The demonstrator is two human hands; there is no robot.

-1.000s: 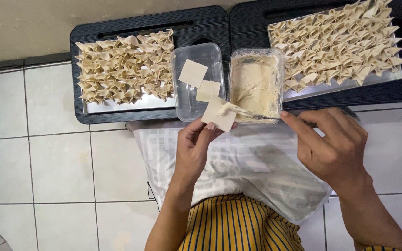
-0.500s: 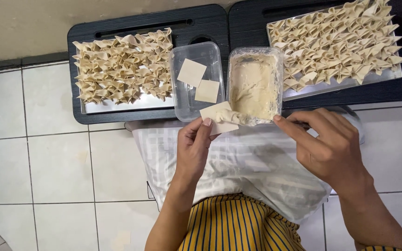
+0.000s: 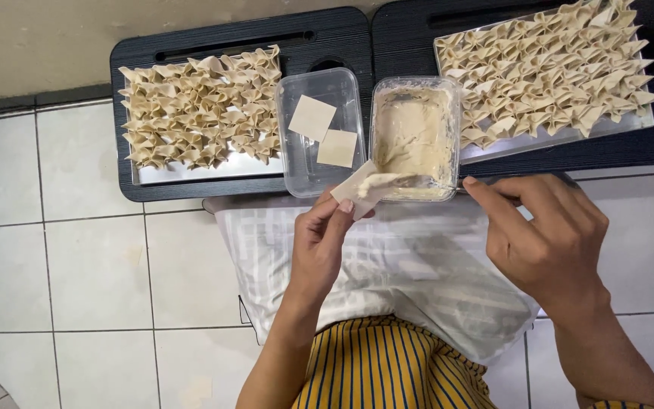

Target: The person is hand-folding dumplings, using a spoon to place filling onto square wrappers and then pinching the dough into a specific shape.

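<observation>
— So, what does the left hand (image 3: 319, 242) hold?
— It pinches a square dough wrapper (image 3: 357, 189) at the filling tub's (image 3: 415, 136) near edge.
— And the right hand (image 3: 546, 242)?
— Its fingers close on a thin spoon handle (image 3: 448, 182), spreading paste onto that wrapper

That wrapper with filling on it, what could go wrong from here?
The left hand pinches the wrapper only by one edge, so the filling spread on it could make it sag or tear. The right hand works a utensil over the filling tub, and paste could drip onto the white cloth below.
</observation>
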